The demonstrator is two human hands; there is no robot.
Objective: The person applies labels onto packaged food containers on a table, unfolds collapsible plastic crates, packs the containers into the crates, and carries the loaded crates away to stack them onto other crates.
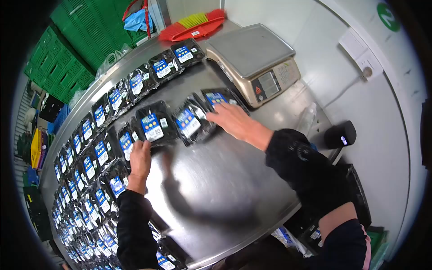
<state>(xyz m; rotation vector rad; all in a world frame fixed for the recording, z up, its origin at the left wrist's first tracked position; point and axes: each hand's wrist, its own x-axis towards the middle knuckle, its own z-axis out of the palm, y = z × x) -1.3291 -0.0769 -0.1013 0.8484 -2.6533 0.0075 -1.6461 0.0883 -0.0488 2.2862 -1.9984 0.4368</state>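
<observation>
Black film-wrapped trays with blue-and-white labels stand in rows on a steel table (pixel 202 193). My left hand (pixel 140 161) has its fingers curled at the near edge of one wrapped tray (pixel 125 143). To the right of it lies another wrapped tray (pixel 153 123). My right hand (pixel 234 122) reaches over with fingers stretched and thumb apart, touching the near side of the rightmost wrapped tray (pixel 215 97). Its thumb is close to the neighbouring wrapped tray (pixel 188 122). What lies under the right fingertips is partly hidden.
A weighing scale (pixel 252 51) stands at the back right. Behind the trays lies a red and yellow brush head (pixel 193 27). A clear bottle (pixel 307 118) and a black device with a lit display (pixel 340 136) are on the right. Green crates (pixel 56 63) are stacked back left.
</observation>
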